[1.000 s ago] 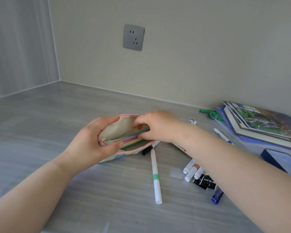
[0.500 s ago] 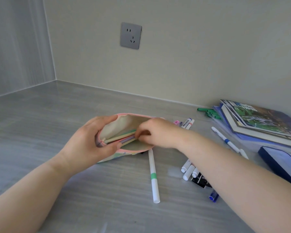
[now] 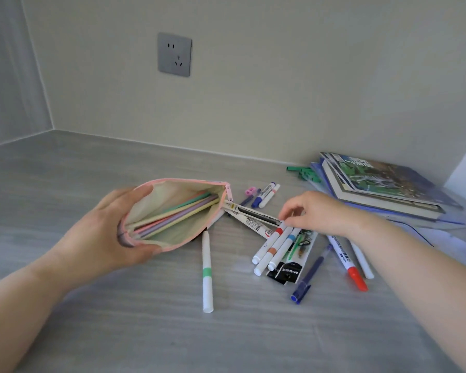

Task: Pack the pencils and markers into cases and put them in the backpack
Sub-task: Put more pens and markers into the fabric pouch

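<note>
Pencils [image 3: 176, 214], about five, fill case [image 3: 172, 239]; three markers [image 3: 273, 247] beside.

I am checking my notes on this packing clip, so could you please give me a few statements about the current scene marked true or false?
1. The left hand holds the pencil case open. True.
2. The pencil case is empty. False: several pastel pencils lie inside it.
3. The right hand reaches to a bunch of white markers on the table. True.
4. The white marker with a green band is inside the case. False: it lies on the table in front of the case.
5. The books are stacked at the far right, near the wall. True.
6. A plug is in the wall socket. False: nothing is plugged in.
</note>
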